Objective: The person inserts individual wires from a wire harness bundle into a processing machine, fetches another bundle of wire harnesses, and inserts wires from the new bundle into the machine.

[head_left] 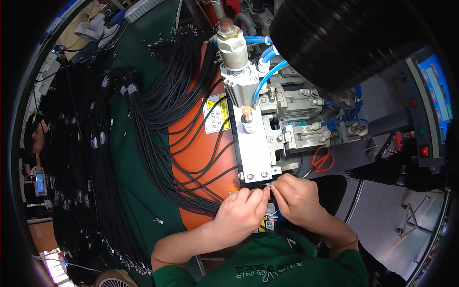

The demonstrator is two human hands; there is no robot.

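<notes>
Both hands meet just under the near end of the metal machine. Left hand (241, 210) has its fingers curled and pressed together, pinching the end of a black cable (210, 206) that comes in from the left. Right hand (297, 197) sits touching it, with its fingertips pinched on the thin coloured wires (268, 185) that stick out of that cable end. I think the hands stay so close because the wires are tiny and need both hands to keep them steady. The wire ends sit right below the silver metal block (256, 148) of the machine, near its front edge, maybe so they can go straight in. Many more black cables (162, 105) lie in a big bunch on the left, spread over the orange mat (201, 143) and the green table (138, 167), near enough to grab. Red-handled scissors (322, 160) rest on the right, just beside the machine. Blue air hoses (267, 76) curl over the far part of the machine. A screen panel (437, 95) with red and green buttons stands far right.
</notes>
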